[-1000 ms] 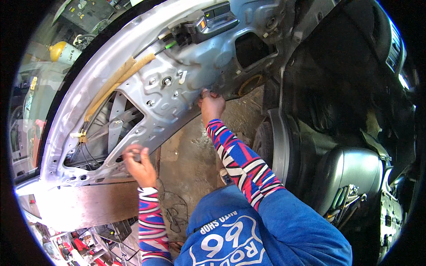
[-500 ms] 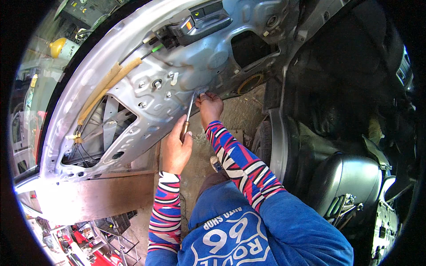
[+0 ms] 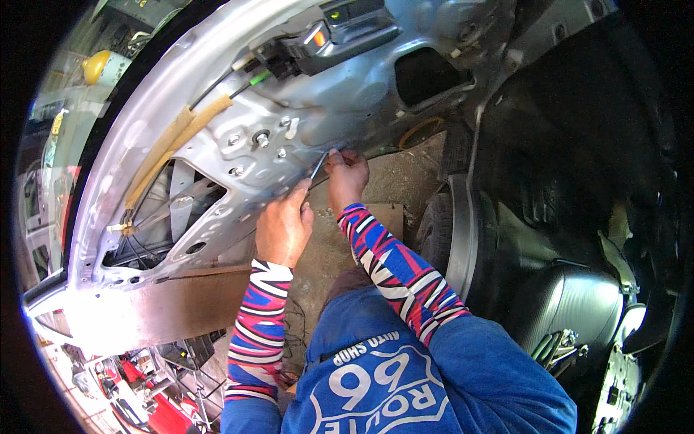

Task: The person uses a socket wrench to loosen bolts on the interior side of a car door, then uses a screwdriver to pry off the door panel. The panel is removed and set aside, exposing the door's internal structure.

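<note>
A bare silver car door panel [image 3: 318,119] stretches across the upper left, with its trim off. My left hand [image 3: 284,230] is closed around the handle of a screwdriver [image 3: 318,166]; the metal shaft points up and right to the panel's lower edge. Beside the shaft's tip, my right hand [image 3: 348,179] has its fingers pinched together against the panel. What those fingers hold, if anything, is hidden. Above both hands, a black inner door handle [image 3: 347,45] is fixed to the panel. Cables in tan foam sleeves [image 3: 170,141] run down from it at the left.
A brown board [image 3: 181,307] lies below the door's lower left. On the right are the door sill [image 3: 463,242], the dark car interior and a black seat [image 3: 578,307] with several tools on it. Red and black equipment [image 3: 155,394] stands at lower left.
My left hand has shifted slightly up and left, covering the screwdriver's handle more. The right hand stays pinched at the panel, and the whole view has shifted a little.
</note>
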Demonstrator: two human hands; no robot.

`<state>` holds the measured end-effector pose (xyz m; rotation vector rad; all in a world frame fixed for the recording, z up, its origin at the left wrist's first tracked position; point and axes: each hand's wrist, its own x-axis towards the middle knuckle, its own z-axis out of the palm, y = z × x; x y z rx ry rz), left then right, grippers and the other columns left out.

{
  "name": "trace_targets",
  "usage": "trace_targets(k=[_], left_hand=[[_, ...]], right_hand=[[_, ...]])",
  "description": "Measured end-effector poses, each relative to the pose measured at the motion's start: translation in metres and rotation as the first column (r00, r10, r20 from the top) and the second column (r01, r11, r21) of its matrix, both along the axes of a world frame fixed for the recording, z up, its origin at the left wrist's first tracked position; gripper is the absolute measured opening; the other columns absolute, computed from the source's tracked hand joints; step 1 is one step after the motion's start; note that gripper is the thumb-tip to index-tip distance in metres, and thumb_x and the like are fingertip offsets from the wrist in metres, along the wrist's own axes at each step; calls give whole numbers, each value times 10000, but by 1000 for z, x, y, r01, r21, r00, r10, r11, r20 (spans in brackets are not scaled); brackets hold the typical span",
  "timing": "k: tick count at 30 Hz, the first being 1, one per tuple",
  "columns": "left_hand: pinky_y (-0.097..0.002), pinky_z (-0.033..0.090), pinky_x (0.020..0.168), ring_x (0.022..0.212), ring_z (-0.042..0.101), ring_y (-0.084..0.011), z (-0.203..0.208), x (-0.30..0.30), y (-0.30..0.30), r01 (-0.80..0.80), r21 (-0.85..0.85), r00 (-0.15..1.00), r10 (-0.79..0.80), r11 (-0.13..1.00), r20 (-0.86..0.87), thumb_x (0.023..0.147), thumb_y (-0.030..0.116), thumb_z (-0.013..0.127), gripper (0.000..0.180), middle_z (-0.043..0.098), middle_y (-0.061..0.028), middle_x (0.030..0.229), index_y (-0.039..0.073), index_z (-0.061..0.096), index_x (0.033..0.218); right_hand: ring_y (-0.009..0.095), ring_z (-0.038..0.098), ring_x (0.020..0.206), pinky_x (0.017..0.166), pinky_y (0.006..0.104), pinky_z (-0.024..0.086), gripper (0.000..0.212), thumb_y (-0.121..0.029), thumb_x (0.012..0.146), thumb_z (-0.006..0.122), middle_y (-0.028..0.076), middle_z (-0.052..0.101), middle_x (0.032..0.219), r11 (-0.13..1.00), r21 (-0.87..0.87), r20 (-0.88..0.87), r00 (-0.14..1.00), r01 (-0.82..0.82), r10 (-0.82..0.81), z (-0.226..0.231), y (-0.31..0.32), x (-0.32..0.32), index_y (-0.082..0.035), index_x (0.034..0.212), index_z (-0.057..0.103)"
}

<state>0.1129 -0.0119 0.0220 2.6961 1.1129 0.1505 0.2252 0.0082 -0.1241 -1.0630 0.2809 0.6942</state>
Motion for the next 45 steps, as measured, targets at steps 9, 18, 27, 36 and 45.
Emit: trace_targets(k=[9,18,27,36,45], left_hand=[[-492,551,761,878,675,-389,-10,-23,49,224,-3,971,-223,975,84,867,130,647,448,698,-160,968,179,641,1312],[-432,519,953,1120,655,-389,17,-23,35,94,-254,995,-85,963,47,830,23,597,522,684,-210,1201,82,612,1348],[-429,538,877,1001,692,-396,5,-13,-27,-33,-300,942,130,953,310,882,14,597,502,696,-243,1143,56,589,1383],[-465,547,855,967,689,-428,5,12,-22,-52,-221,965,106,974,240,869,47,619,445,700,-269,1076,35,632,1313],[-458,564,792,891,699,-396,63,24,52,217,-116,965,-231,969,-123,847,91,639,352,712,-233,984,73,712,1191]], right_hand=[[135,614,770,713,307,504,192,-135,918,750,64,696,860,999,14,213,976,42,-44,-1,-4,-3,42,951,682],[264,669,727,711,382,516,173,-128,952,658,156,711,808,949,-312,602,781,40,165,8,-12,8,36,901,682],[458,638,837,753,515,497,150,-109,967,565,242,663,892,933,-354,671,713,68,203,-3,-5,6,19,1020,621],[470,609,864,762,539,465,159,-133,988,541,251,632,911,920,-372,768,599,128,227,0,-8,7,13,1042,573],[439,608,779,692,523,464,162,-151,944,590,221,610,806,948,-317,751,620,35,228,-14,-7,14,8,944,559]])
